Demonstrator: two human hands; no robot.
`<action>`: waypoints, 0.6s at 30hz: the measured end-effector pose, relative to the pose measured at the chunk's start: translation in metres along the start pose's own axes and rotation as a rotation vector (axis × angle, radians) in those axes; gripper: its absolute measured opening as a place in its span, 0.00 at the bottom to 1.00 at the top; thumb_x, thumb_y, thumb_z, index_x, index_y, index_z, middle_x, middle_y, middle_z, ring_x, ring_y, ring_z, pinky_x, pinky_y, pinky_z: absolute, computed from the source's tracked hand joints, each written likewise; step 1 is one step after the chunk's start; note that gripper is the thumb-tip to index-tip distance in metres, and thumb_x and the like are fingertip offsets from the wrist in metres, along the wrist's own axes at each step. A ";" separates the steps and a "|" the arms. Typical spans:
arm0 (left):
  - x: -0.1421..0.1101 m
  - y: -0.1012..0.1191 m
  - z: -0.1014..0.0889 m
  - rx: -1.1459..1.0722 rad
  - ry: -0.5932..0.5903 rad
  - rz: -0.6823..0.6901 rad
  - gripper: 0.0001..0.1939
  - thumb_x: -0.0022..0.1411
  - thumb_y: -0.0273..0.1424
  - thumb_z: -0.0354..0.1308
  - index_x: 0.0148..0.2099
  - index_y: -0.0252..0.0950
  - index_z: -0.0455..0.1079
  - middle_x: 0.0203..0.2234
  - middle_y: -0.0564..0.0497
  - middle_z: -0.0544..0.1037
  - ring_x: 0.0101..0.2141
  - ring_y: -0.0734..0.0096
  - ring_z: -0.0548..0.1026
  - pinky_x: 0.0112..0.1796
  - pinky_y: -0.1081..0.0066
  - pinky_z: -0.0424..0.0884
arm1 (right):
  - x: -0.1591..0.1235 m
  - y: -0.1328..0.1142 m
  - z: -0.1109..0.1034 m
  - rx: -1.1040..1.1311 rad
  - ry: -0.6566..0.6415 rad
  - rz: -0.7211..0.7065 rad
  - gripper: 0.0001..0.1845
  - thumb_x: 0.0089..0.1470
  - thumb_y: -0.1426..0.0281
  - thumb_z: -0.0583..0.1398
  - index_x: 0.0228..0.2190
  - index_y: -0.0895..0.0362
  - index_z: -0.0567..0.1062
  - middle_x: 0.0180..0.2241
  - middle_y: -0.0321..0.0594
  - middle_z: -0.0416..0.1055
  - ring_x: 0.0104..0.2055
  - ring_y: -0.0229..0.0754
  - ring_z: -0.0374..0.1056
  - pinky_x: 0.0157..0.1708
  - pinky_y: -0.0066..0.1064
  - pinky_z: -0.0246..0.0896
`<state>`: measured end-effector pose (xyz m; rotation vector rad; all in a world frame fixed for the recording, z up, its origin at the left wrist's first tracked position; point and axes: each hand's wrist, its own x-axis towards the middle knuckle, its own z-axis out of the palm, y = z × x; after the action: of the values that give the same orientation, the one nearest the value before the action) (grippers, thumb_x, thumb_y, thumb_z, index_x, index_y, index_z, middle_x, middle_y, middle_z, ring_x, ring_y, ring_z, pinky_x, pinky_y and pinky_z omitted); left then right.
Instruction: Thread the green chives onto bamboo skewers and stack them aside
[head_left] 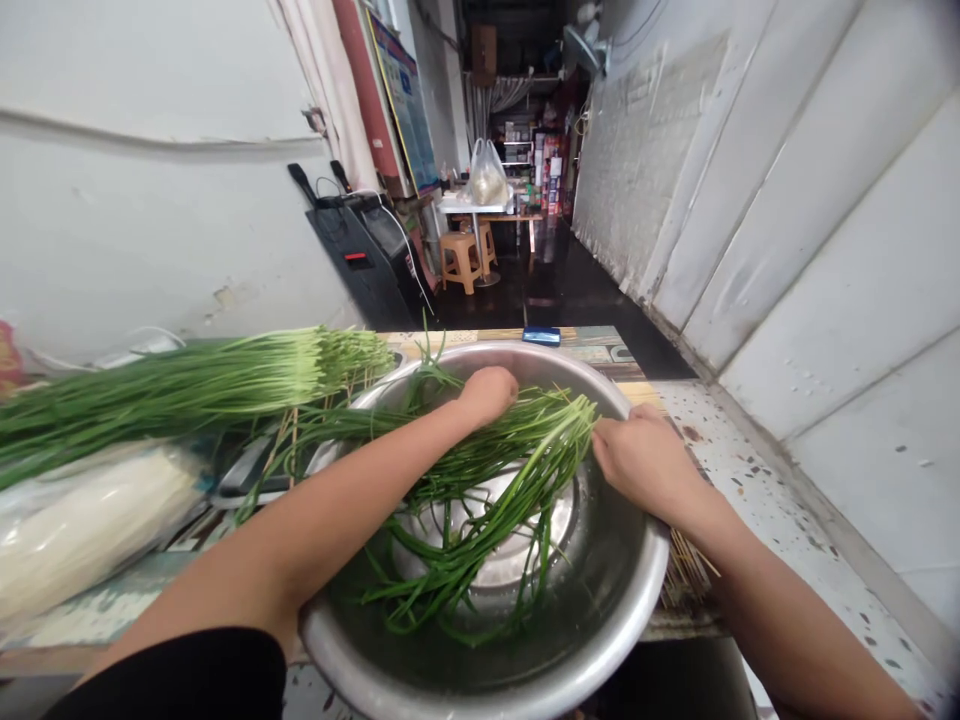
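A wide steel basin [600,640] stands before me with loose garlic chives [487,540] inside, their pale ends at the right and green leaves curving down to the bottom. My right hand [637,455] is closed at the basin's right rim, pinching the pale ends. Over the far part of the basin, my left hand [489,395] is curled shut among the stalks, its fingertips turned away from view. Some leaves trail over the basin's left rim. A large bundle of chives [195,385] lies on the table to the left, cut ends toward the basin.
A plastic-wrapped white bundle [97,520] lies at the left. Thin wooden sticks [686,570] are under the basin's right side. A blue packet [541,336] rests beyond the basin. Behind are a black machine [367,250], stools [460,260] and a white wall panel [847,260] at right.
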<state>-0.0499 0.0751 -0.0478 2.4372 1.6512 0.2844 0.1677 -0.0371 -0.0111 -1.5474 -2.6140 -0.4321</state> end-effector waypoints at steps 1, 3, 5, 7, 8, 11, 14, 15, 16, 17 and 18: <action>0.001 0.000 -0.002 -0.016 -0.001 -0.006 0.09 0.50 0.27 0.56 0.29 0.35 0.79 0.28 0.45 0.79 0.32 0.64 0.74 0.39 0.71 0.65 | 0.000 0.000 0.000 0.009 -0.015 -0.001 0.15 0.53 0.76 0.49 0.19 0.59 0.70 0.16 0.39 0.67 0.17 0.36 0.53 0.32 0.34 0.42; 0.002 -0.002 -0.005 -0.030 -0.006 -0.031 0.09 0.51 0.28 0.56 0.30 0.35 0.79 0.28 0.46 0.79 0.31 0.65 0.73 0.37 0.72 0.65 | 0.001 -0.002 -0.001 0.023 -0.044 -0.007 0.15 0.53 0.77 0.50 0.20 0.60 0.70 0.16 0.39 0.67 0.18 0.35 0.53 0.32 0.34 0.42; 0.003 -0.004 -0.004 -0.015 -0.021 -0.038 0.10 0.52 0.30 0.56 0.31 0.36 0.79 0.28 0.47 0.79 0.31 0.66 0.73 0.36 0.72 0.65 | 0.001 -0.003 -0.002 0.031 -0.060 -0.012 0.14 0.52 0.78 0.50 0.21 0.60 0.71 0.17 0.39 0.67 0.17 0.35 0.53 0.32 0.34 0.42; 0.002 -0.007 0.001 0.024 -0.048 -0.008 0.10 0.52 0.31 0.56 0.32 0.37 0.79 0.29 0.46 0.79 0.31 0.64 0.73 0.37 0.71 0.65 | 0.001 -0.004 -0.004 0.042 -0.069 -0.004 0.15 0.52 0.78 0.49 0.21 0.61 0.72 0.17 0.40 0.68 0.17 0.34 0.52 0.32 0.35 0.42; 0.001 -0.009 0.004 0.047 -0.055 0.011 0.10 0.53 0.32 0.56 0.32 0.37 0.79 0.29 0.46 0.79 0.31 0.64 0.73 0.37 0.70 0.65 | 0.002 -0.005 -0.004 0.054 -0.071 0.002 0.15 0.51 0.79 0.49 0.22 0.61 0.73 0.18 0.41 0.68 0.17 0.34 0.52 0.32 0.35 0.42; -0.001 -0.012 0.009 0.127 -0.044 0.049 0.12 0.54 0.33 0.55 0.34 0.36 0.79 0.30 0.44 0.78 0.32 0.62 0.73 0.37 0.68 0.65 | 0.002 -0.007 -0.006 0.105 -0.068 0.028 0.14 0.49 0.79 0.50 0.22 0.62 0.74 0.18 0.42 0.69 0.18 0.35 0.53 0.32 0.35 0.42; -0.001 -0.012 0.004 0.165 -0.026 0.076 0.12 0.54 0.32 0.54 0.33 0.36 0.79 0.31 0.44 0.78 0.34 0.62 0.73 0.38 0.69 0.65 | 0.002 -0.008 -0.006 0.134 -0.064 0.045 0.14 0.48 0.79 0.51 0.22 0.61 0.75 0.18 0.42 0.68 0.19 0.36 0.55 0.33 0.36 0.43; -0.001 -0.012 0.001 0.157 -0.021 0.078 0.12 0.54 0.32 0.54 0.32 0.36 0.79 0.31 0.44 0.78 0.34 0.63 0.73 0.39 0.70 0.65 | 0.002 -0.008 -0.006 0.137 -0.067 0.049 0.14 0.48 0.79 0.51 0.22 0.61 0.75 0.18 0.43 0.68 0.19 0.36 0.55 0.33 0.36 0.43; 0.000 -0.011 -0.003 0.137 -0.012 0.072 0.12 0.54 0.32 0.54 0.31 0.37 0.79 0.31 0.45 0.78 0.33 0.64 0.73 0.38 0.70 0.65 | 0.002 -0.008 -0.006 0.140 -0.077 0.049 0.14 0.48 0.80 0.51 0.22 0.61 0.75 0.18 0.43 0.68 0.19 0.36 0.55 0.33 0.36 0.43; 0.000 -0.011 -0.007 0.109 0.001 0.062 0.12 0.53 0.32 0.54 0.31 0.37 0.79 0.30 0.46 0.78 0.32 0.65 0.73 0.38 0.71 0.65 | 0.003 -0.008 -0.005 0.143 -0.096 0.051 0.14 0.47 0.80 0.51 0.22 0.61 0.75 0.18 0.43 0.69 0.19 0.36 0.55 0.32 0.36 0.43; 0.001 -0.010 -0.010 0.078 0.018 0.057 0.12 0.53 0.32 0.54 0.30 0.37 0.79 0.30 0.47 0.79 0.32 0.66 0.73 0.37 0.71 0.65 | 0.004 -0.008 -0.005 0.146 -0.119 0.051 0.13 0.47 0.80 0.51 0.22 0.61 0.75 0.19 0.43 0.69 0.19 0.36 0.56 0.32 0.35 0.43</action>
<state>-0.0617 0.0801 -0.0404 2.5488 1.6322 0.2549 0.1584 -0.0390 -0.0075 -1.6340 -2.6171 -0.1460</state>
